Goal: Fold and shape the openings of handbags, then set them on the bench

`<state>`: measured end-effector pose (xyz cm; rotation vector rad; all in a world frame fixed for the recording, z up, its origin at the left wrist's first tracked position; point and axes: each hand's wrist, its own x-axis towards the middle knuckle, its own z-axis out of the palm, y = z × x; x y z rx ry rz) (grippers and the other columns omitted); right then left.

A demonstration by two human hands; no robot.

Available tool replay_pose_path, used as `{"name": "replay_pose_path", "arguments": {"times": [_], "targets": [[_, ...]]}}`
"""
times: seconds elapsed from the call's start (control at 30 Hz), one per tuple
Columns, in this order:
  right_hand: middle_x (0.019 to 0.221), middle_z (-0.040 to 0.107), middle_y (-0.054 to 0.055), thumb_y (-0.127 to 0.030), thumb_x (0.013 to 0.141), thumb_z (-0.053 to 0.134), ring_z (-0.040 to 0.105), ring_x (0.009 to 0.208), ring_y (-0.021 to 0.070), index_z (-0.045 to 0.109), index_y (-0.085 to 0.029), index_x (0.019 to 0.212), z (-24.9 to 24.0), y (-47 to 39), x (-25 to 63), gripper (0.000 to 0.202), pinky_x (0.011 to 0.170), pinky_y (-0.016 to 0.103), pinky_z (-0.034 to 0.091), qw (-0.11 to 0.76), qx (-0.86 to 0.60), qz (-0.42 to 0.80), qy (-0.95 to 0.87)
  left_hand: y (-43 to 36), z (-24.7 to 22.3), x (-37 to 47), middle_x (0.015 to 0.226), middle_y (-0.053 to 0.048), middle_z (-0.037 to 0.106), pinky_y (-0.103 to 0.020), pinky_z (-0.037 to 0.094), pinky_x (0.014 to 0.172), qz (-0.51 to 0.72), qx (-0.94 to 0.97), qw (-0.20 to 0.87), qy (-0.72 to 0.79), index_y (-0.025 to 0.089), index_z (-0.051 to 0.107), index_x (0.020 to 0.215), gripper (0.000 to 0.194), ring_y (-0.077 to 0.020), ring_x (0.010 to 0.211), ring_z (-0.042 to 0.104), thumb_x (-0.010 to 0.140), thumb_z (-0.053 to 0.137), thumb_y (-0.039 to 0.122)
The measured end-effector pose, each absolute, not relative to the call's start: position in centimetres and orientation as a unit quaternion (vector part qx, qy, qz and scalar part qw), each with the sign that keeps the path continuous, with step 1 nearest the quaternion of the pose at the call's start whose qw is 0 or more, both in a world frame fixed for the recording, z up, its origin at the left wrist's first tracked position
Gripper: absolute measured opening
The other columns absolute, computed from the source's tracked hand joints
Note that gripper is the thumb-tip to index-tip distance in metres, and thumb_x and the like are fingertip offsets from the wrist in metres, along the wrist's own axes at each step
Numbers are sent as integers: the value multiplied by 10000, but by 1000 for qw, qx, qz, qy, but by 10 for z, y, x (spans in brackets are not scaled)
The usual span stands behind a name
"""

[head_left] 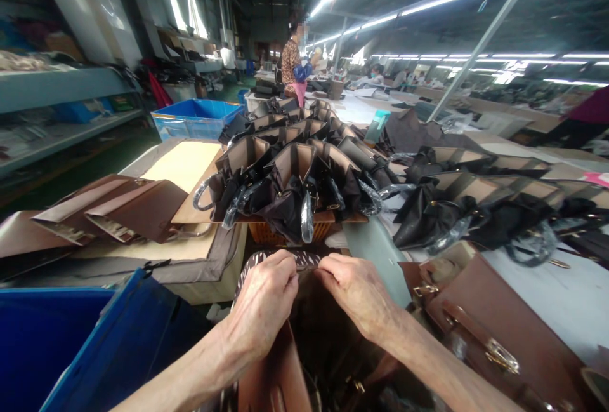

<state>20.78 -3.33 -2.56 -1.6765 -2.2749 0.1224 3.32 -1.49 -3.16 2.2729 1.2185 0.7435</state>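
Note:
Both of my hands are at the upper edge of a brown bag (276, 367) low in the middle of the view. My left hand (266, 301) is closed in a pinch on the bag's edge. A short way to its right, my right hand (356, 294) also pinches that edge, knuckles up. The dark opening of the bag lies between and below the hands. A black-and-white patterned cloth (254, 263) shows just behind my left hand. What my fingertips press together is hidden.
Rows of black bags (290, 199) stand ahead on a table. Brown bags lie left (143, 206) and right (514, 317). A blue bin (133, 336) is at the lower left, another (197, 120) farther back. A person (291, 66) stands beyond.

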Motion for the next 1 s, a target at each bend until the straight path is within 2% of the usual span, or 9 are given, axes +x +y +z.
{"name": "replay_pose_path", "arguments": {"times": [0.4, 0.6, 0.7, 0.8, 0.9, 1.0], "targets": [[687, 591, -27, -189, 853, 456, 550, 647, 107, 561, -209, 710, -20, -34, 208, 179, 579, 218, 320, 152, -594, 75, -787, -11, -30, 37, 660, 33, 447, -218, 271, 554, 269, 814, 216, 467, 178, 364, 628, 191, -93, 583, 399, 790, 367, 77], [783, 646, 0, -252, 826, 523, 586, 752, 149, 611, -219, 824, -12, -31, 200, 94, 650, 233, 357, 138, -597, 92, -785, -13, -27, 37, 643, 37, 445, -220, 254, 544, 260, 806, 233, 478, 175, 368, 615, 190, -91, 576, 385, 779, 385, 79], [845, 676, 16, -265, 841, 493, 602, 826, 168, 630, -230, 899, -8, -27, 193, 154, 704, 241, 370, 131, -574, 138, -797, -12, -26, 37, 638, 34, 443, -221, 258, 545, 258, 801, 241, 484, 174, 368, 602, 195, -94, 577, 380, 774, 386, 84], [861, 693, 22, -248, 869, 414, 613, 839, 169, 649, -240, 903, -5, -24, 189, 237, 691, 235, 378, 125, -561, 191, -796, -13, -24, 37, 633, 36, 437, -220, 280, 561, 255, 795, 251, 491, 180, 356, 605, 179, -100, 585, 384, 748, 383, 75], [850, 698, 33, -240, 864, 410, 621, 815, 169, 654, -231, 897, -4, -21, 188, 247, 670, 230, 375, 118, -563, 207, -791, -16, -18, 34, 723, 34, 486, -227, 328, 631, 262, 769, 290, 506, 195, 385, 709, 151, -118, 677, 436, 659, 472, 82], [816, 695, 34, -244, 864, 417, 622, 769, 159, 645, -223, 902, -2, -19, 187, 233, 648, 222, 364, 105, -573, 202, -787, -20, -12, 26, 951, 2, 523, -250, 361, 732, 271, 719, 393, 506, 212, 396, 974, 447, -151, 835, 477, 578, 578, 113]]}}
